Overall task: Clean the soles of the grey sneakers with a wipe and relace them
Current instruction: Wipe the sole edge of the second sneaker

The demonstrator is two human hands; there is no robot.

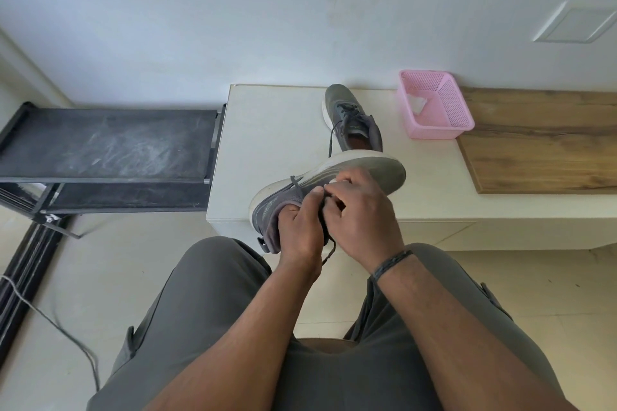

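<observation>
Two hands pinching my held sneaker's lace | relacing underway | second sneaker beyond it, laced.

Home entryway; shoe rack, tiled floor, low bench

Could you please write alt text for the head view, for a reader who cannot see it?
A seated person's left hand and right hand pinch the dark lace of a grey sneaker held on its side over a white bench. The second sneaker stands on the bench beside a pink basket, with a black rack to the left.
</observation>
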